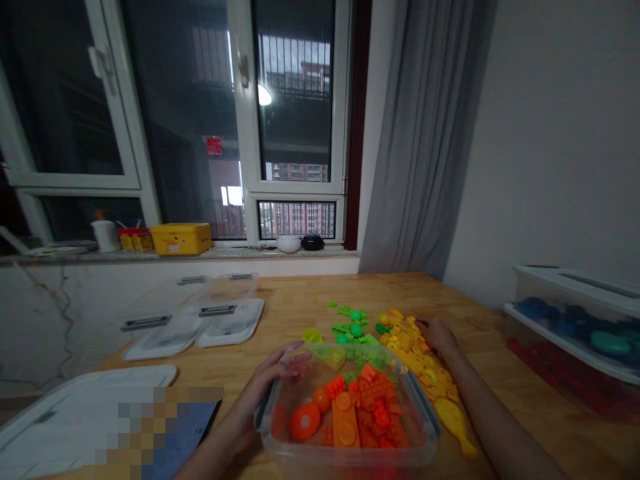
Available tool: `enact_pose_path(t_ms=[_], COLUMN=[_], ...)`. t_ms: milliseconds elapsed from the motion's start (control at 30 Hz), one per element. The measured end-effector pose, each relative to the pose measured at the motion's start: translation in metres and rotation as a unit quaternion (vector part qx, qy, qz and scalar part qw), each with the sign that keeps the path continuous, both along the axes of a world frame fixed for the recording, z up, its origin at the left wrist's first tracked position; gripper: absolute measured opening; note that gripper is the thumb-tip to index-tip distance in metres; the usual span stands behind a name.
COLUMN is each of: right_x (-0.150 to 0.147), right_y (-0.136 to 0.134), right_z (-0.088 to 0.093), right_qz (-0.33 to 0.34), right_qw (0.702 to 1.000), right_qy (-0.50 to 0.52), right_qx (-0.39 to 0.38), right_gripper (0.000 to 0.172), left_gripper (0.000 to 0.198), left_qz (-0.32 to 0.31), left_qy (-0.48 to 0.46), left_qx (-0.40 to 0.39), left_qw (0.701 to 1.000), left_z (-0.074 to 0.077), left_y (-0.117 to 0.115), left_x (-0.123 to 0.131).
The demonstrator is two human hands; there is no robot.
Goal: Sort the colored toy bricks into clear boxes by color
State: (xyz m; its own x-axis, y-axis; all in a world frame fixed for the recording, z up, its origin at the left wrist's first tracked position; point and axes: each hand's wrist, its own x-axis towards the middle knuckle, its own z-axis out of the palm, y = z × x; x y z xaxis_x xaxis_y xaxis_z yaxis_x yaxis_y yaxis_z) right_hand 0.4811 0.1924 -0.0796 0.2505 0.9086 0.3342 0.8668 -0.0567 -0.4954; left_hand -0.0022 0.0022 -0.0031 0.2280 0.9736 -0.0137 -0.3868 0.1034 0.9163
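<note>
My left hand [273, 377] grips the left rim of a clear plastic box [310, 457] that holds several orange and red toy bricks [363, 410]. My right hand [440, 335] rests with curled fingers on a heap of yellow and orange bricks [417, 353] to the right of the box; what the fingers hold is hidden. Green bricks [353, 330] lie on the wooden table [300, 313] just beyond the box. A yellow long-handled toy piece [453, 420] lies beside my right forearm.
Clear lids with grey handles [230, 323] lie at the table's left, and a white lid [75, 413] sits at the near left. Stacked clear boxes of blue and red pieces [575, 340] stand at the right. Behind are a windowsill with a yellow tin [181, 238] and a grey curtain [420, 147].
</note>
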Motion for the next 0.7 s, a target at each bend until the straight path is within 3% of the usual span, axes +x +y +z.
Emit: enact_pose_path(t_ms=[267, 433, 600, 700], right_x=[-0.006, -0.009, -0.012, -0.020], right_y=[-0.007, -0.016, -0.025, -0.031], right_z=[0.008, 0.018, 0.037, 0.059], right_qz=[-0.054, -0.061, -0.055, -0.051], right_qw=[0.998, 0.998, 0.998, 0.996], right_qy=[0.000, 0.008, 0.033, 0.061], right_qx=[-0.017, -0.014, 0.015, 0.048], right_gripper=[0.030, 0.028, 0.033, 0.037], left_gripper=[0.062, 0.062, 0.064, 0.063], left_qz=[-0.012, 0.014, -0.002, 0.001], left_qy=[-0.005, 0.009, 0.006, 0.009], left_qx=[0.008, 0.009, -0.004, -0.004], left_qw=[1.000, 1.000, 1.000, 1.000], left_z=[0.002, 0.001, 0.006, 0.007], left_y=[-0.002, -0.001, -0.002, -0.003], left_x=[0.001, 0.001, 0.003, 0.003])
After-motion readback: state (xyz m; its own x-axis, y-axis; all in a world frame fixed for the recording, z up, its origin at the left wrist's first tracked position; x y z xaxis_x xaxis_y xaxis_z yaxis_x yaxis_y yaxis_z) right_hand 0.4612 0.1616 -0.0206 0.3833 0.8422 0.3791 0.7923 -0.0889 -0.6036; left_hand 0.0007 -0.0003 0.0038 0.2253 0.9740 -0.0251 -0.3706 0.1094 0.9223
